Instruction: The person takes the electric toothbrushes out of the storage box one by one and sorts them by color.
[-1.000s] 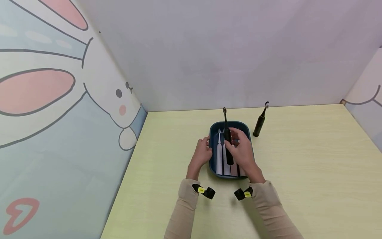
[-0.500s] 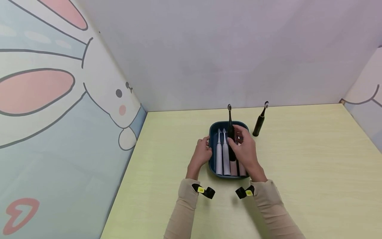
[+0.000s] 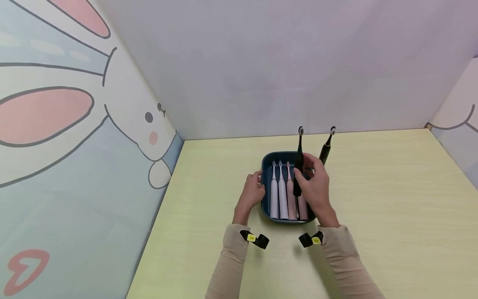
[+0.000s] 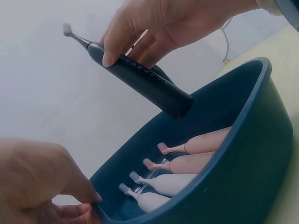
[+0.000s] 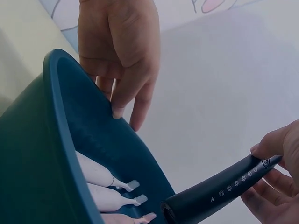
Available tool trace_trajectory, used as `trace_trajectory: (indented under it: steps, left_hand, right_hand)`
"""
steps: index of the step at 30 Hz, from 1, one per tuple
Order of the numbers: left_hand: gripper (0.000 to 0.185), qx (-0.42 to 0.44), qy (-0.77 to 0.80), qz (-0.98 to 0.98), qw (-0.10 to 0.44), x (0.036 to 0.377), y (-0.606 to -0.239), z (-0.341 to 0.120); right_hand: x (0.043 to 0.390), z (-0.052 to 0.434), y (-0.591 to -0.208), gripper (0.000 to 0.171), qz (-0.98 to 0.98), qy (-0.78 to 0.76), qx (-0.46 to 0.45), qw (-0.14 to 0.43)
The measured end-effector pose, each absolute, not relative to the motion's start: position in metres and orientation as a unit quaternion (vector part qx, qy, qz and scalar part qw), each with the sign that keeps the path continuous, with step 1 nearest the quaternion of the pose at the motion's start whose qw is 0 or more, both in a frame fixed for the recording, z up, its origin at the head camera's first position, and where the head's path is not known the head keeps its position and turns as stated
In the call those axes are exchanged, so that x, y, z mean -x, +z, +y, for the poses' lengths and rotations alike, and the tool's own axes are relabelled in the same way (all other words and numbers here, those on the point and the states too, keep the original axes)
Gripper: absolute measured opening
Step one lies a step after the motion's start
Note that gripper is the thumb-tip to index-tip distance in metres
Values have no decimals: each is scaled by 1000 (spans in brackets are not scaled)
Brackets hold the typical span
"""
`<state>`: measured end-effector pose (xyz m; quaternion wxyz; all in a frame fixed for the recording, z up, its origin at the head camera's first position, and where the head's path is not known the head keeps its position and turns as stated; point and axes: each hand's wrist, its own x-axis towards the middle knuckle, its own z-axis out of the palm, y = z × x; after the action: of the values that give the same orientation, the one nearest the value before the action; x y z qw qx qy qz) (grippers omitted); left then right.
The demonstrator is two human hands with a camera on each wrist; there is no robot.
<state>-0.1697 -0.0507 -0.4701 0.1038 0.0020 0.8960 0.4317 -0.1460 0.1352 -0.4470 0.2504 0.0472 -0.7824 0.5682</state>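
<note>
A dark blue tray [image 3: 266,166] [image 4: 261,154] [image 5: 56,121] sits on the pale yellow table [image 3: 373,199]. In it lie two white toothbrushes [image 3: 278,193] and two pink ones [image 3: 291,195] [image 4: 205,140]. My right hand [image 3: 315,182] [image 4: 159,28] grips a black electric toothbrush [image 3: 298,166] [image 4: 140,81] [image 5: 219,191], lifted over the tray's right side, brush head pointing away. My left hand [image 3: 253,191] [image 5: 119,51] holds the tray's left rim with its fingers curled over the edge. A second black toothbrush [image 3: 326,150] stands upright behind the right hand.
Cartoon rabbit panels wall the table on the left [image 3: 74,124] and far right [image 3: 459,112], with a plain pale wall [image 3: 280,62] behind. Bare tabletop spreads right and front of the tray.
My right hand has carried the black toothbrush from the tray's middle to its right side, uncovering the pink toothbrushes. The left hand has stayed on the rim.
</note>
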Motion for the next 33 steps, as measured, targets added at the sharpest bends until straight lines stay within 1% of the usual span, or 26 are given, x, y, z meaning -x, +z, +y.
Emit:
trace_trajectory:
  steps: [8, 17, 23, 26, 30, 33]
  left_hand:
    - [52, 3, 431, 896, 106, 169, -470, -51]
    - [51, 6, 426, 899, 106, 170, -472, -51]
    - [52, 4, 430, 897, 105, 170, -472, -51]
    - [52, 3, 432, 896, 104, 169, -472, -51]
    - [52, 6, 431, 896, 104, 169, -472, -50]
    - [52, 9, 430, 897, 105, 169, -472, -50]
  right_hand:
    - [148, 145, -444, 49, -777, 559, -30, 289]
    - [149, 155, -444, 51, -763, 570, -13, 303]
    - [138, 155, -423, 47, -766, 565, 0, 306]
    - [141, 160, -426, 47, -761, 569, 9, 313]
    - [152, 172, -444, 49, -744, 585, 15, 322]
    - [152, 176, -445, 48, -739, 590, 17, 326]
